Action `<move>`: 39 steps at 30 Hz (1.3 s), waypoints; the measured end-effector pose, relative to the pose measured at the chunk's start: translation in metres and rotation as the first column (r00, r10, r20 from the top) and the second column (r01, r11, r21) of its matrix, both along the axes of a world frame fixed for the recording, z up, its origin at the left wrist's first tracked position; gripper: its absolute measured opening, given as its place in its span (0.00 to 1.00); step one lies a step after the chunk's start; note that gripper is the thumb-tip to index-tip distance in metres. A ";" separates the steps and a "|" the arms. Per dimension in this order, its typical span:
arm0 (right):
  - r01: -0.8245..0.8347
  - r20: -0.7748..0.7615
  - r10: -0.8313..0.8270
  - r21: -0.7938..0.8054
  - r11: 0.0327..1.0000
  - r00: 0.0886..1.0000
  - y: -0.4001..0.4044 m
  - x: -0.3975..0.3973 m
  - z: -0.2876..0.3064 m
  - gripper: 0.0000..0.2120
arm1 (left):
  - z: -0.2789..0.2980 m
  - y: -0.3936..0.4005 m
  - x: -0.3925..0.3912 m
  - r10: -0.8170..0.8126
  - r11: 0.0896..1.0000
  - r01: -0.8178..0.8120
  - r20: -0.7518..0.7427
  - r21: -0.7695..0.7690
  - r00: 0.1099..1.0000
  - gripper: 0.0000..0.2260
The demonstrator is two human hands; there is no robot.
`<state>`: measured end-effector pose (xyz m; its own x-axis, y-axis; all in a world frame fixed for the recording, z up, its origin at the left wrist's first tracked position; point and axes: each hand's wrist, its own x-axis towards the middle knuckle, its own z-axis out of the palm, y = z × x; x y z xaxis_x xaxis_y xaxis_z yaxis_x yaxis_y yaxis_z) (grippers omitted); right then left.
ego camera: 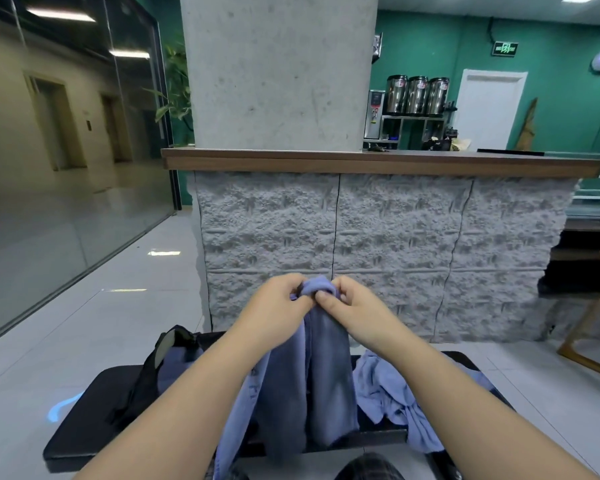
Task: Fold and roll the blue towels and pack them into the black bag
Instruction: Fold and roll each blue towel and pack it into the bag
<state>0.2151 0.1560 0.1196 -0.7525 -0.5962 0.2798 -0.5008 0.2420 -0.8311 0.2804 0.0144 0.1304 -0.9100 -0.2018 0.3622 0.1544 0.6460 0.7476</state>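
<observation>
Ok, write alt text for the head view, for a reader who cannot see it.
A person's left hand and right hand pinch the top edge of a blue towel, holding it up so it hangs over a black bench. A black bag sits on the bench to the left, and crumpled blue towels lie to the right.

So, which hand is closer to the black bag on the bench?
Left. The left hand grips the lifted towel above and right of the bag; the right hand grips it farther right.
</observation>
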 end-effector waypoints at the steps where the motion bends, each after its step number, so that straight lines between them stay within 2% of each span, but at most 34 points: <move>1: -0.051 0.042 0.051 -0.006 0.999 0.998 0.001 0.001 -0.002 0.06 | 0.003 -0.001 0.001 0.006 0.999 -0.006 -0.015 0.046 1.000 0.12; 3: -0.100 0.053 0.095 0.097 0.990 0.994 0.004 0.003 -0.005 0.04 | 0.007 -0.006 0.002 0.030 0.989 -0.023 -0.042 0.149 0.999 0.09; 5: -0.044 -0.019 0.050 0.233 0.972 0.999 0.006 0.002 -0.011 0.12 | 0.011 -0.013 0.003 0.055 0.962 -0.034 -0.069 0.270 0.996 0.10; 7: 0.029 -0.048 -0.016 0.281 0.959 0.999 0.008 -0.003 -0.020 0.12 | 0.013 -0.022 0.004 0.086 0.924 -0.044 -0.093 0.381 0.992 0.11; 9: 0.062 -0.022 -0.058 0.306 0.950 0.998 0.011 -0.008 -0.029 0.15 | 0.014 -0.029 0.005 0.160 0.874 -0.098 -0.090 0.476 0.983 0.11; 11: 0.101 0.028 -0.116 0.311 0.945 0.993 0.016 -0.012 -0.034 0.14 | 0.014 -0.035 0.005 0.223 0.806 -0.149 -0.061 0.572 0.973 0.11; 13: 0.146 0.123 -0.176 0.218 0.965 0.977 0.020 -0.014 -0.038 0.10 | 0.012 -0.039 0.007 0.235 0.742 -0.146 -0.051 0.654 0.971 0.12; 15: 0.218 0.339 -0.220 0.045 0.975 0.915 0.022 -0.016 -0.039 0.08 | 0.011 -0.041 0.008 0.264 0.690 -0.169 -0.027 0.703 0.964 0.12; 17: 0.304 0.512 -0.205 -0.116 0.946 0.834 0.022 -0.018 -0.038 0.09 | 0.007 -0.042 0.007 0.301 0.641 -0.210 0.011 0.738 0.954 0.13; 19: 0.351 0.572 -0.168 -0.227 0.908 0.803 0.019 -0.017 -0.031 0.09 | 0.002 -0.042 0.006 0.301 0.615 -0.214 0.024 0.759 0.953 0.12; 21: 0.308 0.562 -0.084 -0.318 0.896 0.823 0.011 -0.012 -0.022 0.09 | 0.000 -0.037 0.008 0.248 0.593 -0.161 0.011 0.789 0.969 0.11; 24: 0.197 0.468 0.008 -0.388 0.900 0.884 -0.008 0.002 -0.010 0.08 | 0.001 -0.023 0.013 0.150 0.473 -0.027 -0.050 0.881 0.987 0.16; 28: 0.105 0.377 0.053 -0.386 0.917 0.925 -0.029 0.021 -0.009 0.08 | -0.003 0.002 0.019 0.071 0.375 0.079 -0.113 0.924 0.991 0.13; 31: 0.122 0.370 0.021 -0.359 0.925 0.929 -0.028 0.024 -0.015 0.07 | -0.009 0.009 0.024 -0.044 0.278 0.170 -0.164 0.945 0.985 0.19; 32: 0.128 0.382 0.022 -0.361 0.924 0.924 -0.026 0.024 -0.015 0.07 | -0.012 0.011 0.025 -0.071 0.307 0.176 -0.162 0.935 0.984 0.21; 33: 0.126 0.400 0.037 -0.373 0.919 0.916 -0.024 0.024 -0.016 0.07 | -0.015 0.011 0.025 -0.073 0.394 0.155 -0.137 0.906 0.988 0.21; 34: 0.118 0.415 0.058 -0.386 0.915 0.908 -0.023 0.025 -0.015 0.08 | -0.017 0.011 0.024 -0.051 0.525 0.117 -0.107 0.843 0.993 0.18; 36: 0.104 0.431 0.081 -0.389 0.915 0.899 -0.020 0.026 -0.013 0.08 | -0.021 0.012 0.025 0.010 0.782 0.053 -0.097 0.622 0.995 0.11; 37: 0.087 0.426 0.091 -0.381 0.921 0.900 -0.018 0.027 -0.011 0.09 | -0.022 0.011 0.025 0.034 0.879 0.020 -0.104 0.477 0.994 0.10; 39: 0.053 0.388 0.095 -0.353 0.934 0.917 -0.016 0.027 -0.010 0.09 | -0.022 0.011 0.025 0.096 0.975 -0.066 -0.130 0.214 0.987 0.10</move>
